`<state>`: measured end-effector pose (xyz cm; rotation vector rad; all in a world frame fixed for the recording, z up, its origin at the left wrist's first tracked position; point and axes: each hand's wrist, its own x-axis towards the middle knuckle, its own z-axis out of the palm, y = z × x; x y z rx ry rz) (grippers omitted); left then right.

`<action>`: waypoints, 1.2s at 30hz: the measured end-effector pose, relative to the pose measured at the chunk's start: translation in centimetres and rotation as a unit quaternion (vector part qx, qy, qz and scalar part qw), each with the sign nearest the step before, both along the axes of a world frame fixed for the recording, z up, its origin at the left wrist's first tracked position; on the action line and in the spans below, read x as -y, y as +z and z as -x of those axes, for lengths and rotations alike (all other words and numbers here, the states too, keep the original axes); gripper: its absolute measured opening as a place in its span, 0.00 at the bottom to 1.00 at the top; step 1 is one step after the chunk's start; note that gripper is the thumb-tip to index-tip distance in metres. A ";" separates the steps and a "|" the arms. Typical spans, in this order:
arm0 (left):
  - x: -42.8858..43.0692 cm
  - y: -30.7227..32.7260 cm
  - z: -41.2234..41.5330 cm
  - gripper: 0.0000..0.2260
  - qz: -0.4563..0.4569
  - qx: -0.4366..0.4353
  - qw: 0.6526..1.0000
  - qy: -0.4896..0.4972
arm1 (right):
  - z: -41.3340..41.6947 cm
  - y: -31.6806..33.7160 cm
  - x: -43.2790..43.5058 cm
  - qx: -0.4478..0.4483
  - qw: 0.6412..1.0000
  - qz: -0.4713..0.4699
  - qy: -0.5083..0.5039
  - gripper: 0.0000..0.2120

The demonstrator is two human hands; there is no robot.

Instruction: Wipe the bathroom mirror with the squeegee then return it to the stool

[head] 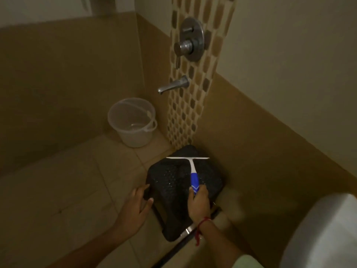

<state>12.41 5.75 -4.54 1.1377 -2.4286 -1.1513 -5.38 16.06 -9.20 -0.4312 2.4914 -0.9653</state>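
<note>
A translucent bucket (133,122) on the floor holds a little water. The left hand (135,207), fingers loosely spread, touches the stool (170,182) at its left edge. The right hand (199,202) has its fingers wrapped round the handle of the squeegee (194,178), whose blade lies across the stool's far side.

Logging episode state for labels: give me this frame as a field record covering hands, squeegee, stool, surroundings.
right hand: holds squeegee by its blue handle
left hand: on left corner of stool, hold unclear
squeegee: over stool, blade toward wall; contact unclear
mirror: not in view
nearby: translucent bucket on floor, wall spout higher up
</note>
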 end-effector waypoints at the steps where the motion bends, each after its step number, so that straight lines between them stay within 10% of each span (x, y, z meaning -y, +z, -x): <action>1: -0.3 -1.1 0.0 0.19 -0.004 0.001 1.000 -0.003 | 0.2 -1.3 0.6 0.001 1.000 -0.007 -0.005 0.06; 23: -1.1 -9.6 2.6 0.25 0.011 0.065 0.998 0.007 | 2.2 -11.8 1.1 0.067 0.997 -0.041 0.023 0.12; 36: -5.3 2.2 6.5 0.24 0.005 -0.020 1.000 -0.007 | -0.4 3.9 -2.9 0.094 0.980 0.158 -0.075 0.11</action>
